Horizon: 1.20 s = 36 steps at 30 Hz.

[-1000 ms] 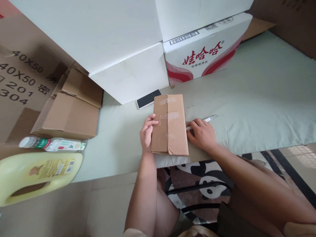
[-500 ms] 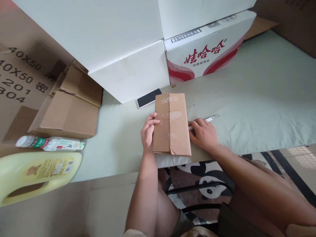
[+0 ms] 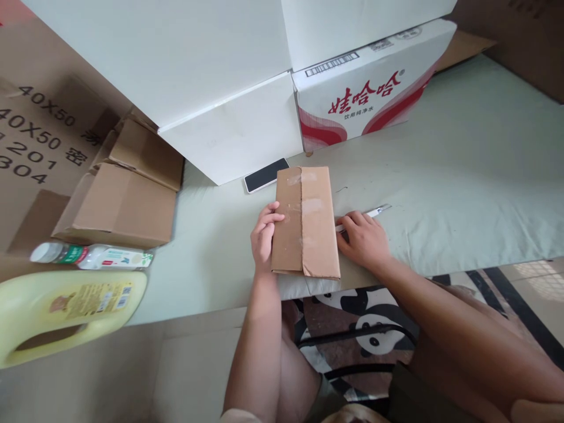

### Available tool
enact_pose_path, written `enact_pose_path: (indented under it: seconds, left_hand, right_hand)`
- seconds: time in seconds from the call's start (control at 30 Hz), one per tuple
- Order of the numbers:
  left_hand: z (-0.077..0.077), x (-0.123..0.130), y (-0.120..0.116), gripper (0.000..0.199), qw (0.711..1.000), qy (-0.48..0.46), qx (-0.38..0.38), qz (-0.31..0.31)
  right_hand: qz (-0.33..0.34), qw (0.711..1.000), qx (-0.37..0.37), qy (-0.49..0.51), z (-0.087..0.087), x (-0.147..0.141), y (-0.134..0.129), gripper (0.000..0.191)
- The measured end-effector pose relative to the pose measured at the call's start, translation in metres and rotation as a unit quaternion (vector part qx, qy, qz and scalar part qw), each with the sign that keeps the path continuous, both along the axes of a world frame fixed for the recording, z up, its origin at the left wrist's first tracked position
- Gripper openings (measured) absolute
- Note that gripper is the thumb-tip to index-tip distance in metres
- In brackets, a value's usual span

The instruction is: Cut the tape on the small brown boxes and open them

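A small brown cardboard box (image 3: 318, 235), with strips of clear tape across its middle seam, is on the cloth-covered table near the front edge. At its left side, my left hand (image 3: 265, 232) grips it, fingertips resting on the top face and the thumb side partly hidden. My right hand (image 3: 363, 238) lies close to the box's right edge, its fingers curled over a utility knife (image 3: 374, 212). The knife's metal blade end points up and to the right, past the fingers. Just behind the box lies a phone (image 3: 267, 175) with a dark screen.
White cartons (image 3: 247, 129) stand at the back, one with red lettering (image 3: 365, 103). To the left are brown boxes (image 3: 118, 202), a plastic bottle (image 3: 94, 256) on its side and a yellow jug (image 3: 101, 299). Table cloth (image 3: 476, 176) stretches right. Below is a panda-patterned chair (image 3: 374, 335).
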<state>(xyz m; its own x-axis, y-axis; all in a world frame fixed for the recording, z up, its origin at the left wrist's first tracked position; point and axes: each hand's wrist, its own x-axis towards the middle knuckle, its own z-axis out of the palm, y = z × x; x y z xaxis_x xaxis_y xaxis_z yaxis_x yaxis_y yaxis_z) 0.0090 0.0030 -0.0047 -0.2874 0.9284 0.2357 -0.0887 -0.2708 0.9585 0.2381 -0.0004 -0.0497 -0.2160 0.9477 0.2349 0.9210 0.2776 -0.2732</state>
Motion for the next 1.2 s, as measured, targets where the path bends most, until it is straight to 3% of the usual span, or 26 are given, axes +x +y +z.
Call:
enact_pose_path:
  seconds: [1.2]
  left_hand:
    - [-0.0032, 0.0022, -0.0010, 0.021, 0.999, -0.007, 0.009, -0.031]
  right_hand:
    - [0.004, 1.000, 0.011, -0.002, -0.0002, 0.0008, -0.0018, 0.027]
